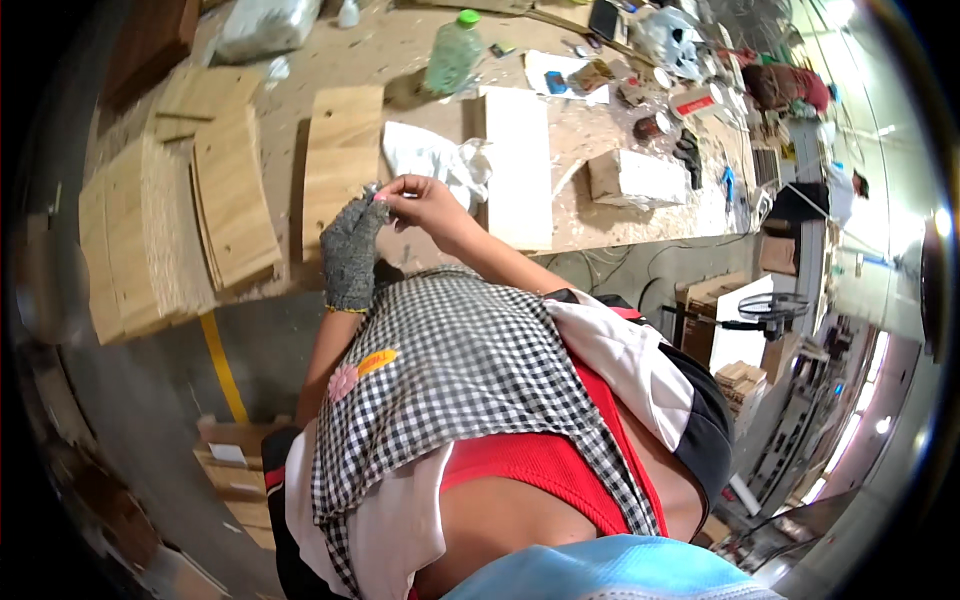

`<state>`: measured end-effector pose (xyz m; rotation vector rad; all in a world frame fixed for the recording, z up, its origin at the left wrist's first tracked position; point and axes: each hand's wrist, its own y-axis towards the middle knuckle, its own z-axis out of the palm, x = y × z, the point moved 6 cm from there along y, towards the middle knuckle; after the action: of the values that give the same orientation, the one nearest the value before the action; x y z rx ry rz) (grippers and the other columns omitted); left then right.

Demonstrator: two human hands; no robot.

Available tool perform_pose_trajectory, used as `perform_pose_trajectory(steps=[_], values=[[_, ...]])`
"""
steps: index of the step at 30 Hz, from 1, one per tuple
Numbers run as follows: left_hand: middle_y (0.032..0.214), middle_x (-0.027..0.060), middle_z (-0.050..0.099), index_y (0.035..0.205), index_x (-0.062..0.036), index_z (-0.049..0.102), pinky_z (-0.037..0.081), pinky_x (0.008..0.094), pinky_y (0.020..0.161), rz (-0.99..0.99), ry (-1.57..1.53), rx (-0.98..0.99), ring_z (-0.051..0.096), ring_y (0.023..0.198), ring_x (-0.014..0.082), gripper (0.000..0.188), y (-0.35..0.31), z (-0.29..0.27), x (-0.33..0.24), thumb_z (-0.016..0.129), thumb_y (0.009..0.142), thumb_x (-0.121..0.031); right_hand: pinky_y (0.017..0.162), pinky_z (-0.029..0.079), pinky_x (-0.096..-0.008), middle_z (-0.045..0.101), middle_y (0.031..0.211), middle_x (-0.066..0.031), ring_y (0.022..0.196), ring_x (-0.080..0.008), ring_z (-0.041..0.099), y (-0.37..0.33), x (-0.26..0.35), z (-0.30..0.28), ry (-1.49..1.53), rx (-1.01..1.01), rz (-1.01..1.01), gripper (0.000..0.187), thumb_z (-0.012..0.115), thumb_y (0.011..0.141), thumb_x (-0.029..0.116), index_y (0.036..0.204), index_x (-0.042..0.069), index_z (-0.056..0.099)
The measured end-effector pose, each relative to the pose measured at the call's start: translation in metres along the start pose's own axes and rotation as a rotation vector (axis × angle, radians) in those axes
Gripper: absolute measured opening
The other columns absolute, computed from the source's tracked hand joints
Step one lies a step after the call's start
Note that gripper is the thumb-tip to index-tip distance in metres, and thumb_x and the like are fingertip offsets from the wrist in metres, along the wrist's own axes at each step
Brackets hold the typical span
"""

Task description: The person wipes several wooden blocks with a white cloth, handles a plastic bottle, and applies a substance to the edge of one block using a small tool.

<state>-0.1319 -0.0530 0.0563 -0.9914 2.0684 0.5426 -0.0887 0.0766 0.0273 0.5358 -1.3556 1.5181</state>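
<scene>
Grey glove (348, 280): worn on the left hand, cuff at the wrist, just beyond the apron and near the table's front edge.
Left hand (352, 238): inside the knit, raised, fingers bent toward the right; too bunched to tell whether pressed together or pinching.
Right hand (428, 205): bare, thumb and forefinger bent in at the glove's finger ends; too small to tell whether pinching knit or anything else.
White cloth (425, 155): crumpled on the table (585, 115), just beyond the right hand.
Wooden board (343, 135): flat, to the left of the cloth.
Pale board (518, 175): flat, to the cloth's right.
Bottle (453, 62): green-capped, farther back.
White block (640, 180): well to the right.
Apron (470, 340): black-and-white checked, below both hands.
</scene>
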Motion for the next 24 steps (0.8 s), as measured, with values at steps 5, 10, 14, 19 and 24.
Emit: perform_pose_trajectory(steps=[5,10,14,19,24], values=[[0.096,0.0181,0.062,0.112,-0.0068,0.062,0.050,0.0428,0.079,0.177,0.147,-0.006,0.061,0.091,0.0351,0.023,0.021,0.008,-0.036,0.055,0.092,-0.014,0.067,0.052,-0.0216,0.071,0.088,-0.0049,0.076,-0.0079,0.064,-0.020,0.032,-0.038,-0.075,0.106,-0.070,0.024,0.069,0.092,0.020,0.105,-0.001,0.069],[0.091,0.0138,0.068,0.111,0.0007,0.062,0.059,0.0400,0.076,-0.475,-1.143,-0.048,0.068,0.084,0.0260,0.032,0.015,0.026,-0.017,0.050,0.102,-0.028,0.071,0.052,-0.0265,0.073,0.087,-0.0060,0.079,-0.0111,0.067,-0.033,0.086,-0.131,-0.455,-0.235,-0.317,0.019,0.068,0.091,0.018,0.101,0.003,0.073],[0.086,0.0114,0.067,0.120,-0.0033,0.058,0.059,0.0392,0.073,-0.633,-1.164,-0.083,0.066,0.076,0.0233,0.033,0.011,0.031,-0.013,0.051,0.102,-0.030,0.074,0.054,-0.0296,0.074,0.089,-0.0080,0.081,-0.0148,0.069,-0.042,0.128,-0.202,-0.593,-0.364,-0.339,0.022,0.070,0.089,0.023,0.101,0.005,0.073],[0.099,0.0114,0.065,0.131,-0.0022,0.053,0.059,0.0403,0.078,-0.670,-1.130,0.072,0.066,0.086,0.0239,0.039,0.010,0.032,-0.040,0.054,0.100,-0.026,0.082,0.054,-0.0414,0.070,0.106,-0.0163,0.096,-0.0314,0.068,-0.079,0.197,-0.383,-1.378,-1.073,-0.257,0.038,0.069,0.085,0.027,0.115,0.004,0.066],[0.116,0.0148,0.061,0.137,0.0004,0.048,0.056,0.0401,0.087,-0.646,-1.101,0.160,0.063,0.099,0.0250,0.042,0.005,0.030,-0.050,0.055,0.098,-0.013,0.095,0.049,-0.0468,0.057,0.130,-0.0208,0.119,-0.0400,0.056,-0.108,0.206,-0.538,-1.320,-1.456,0.352,0.048,0.070,0.081,0.031,0.119,0.004,0.064]])
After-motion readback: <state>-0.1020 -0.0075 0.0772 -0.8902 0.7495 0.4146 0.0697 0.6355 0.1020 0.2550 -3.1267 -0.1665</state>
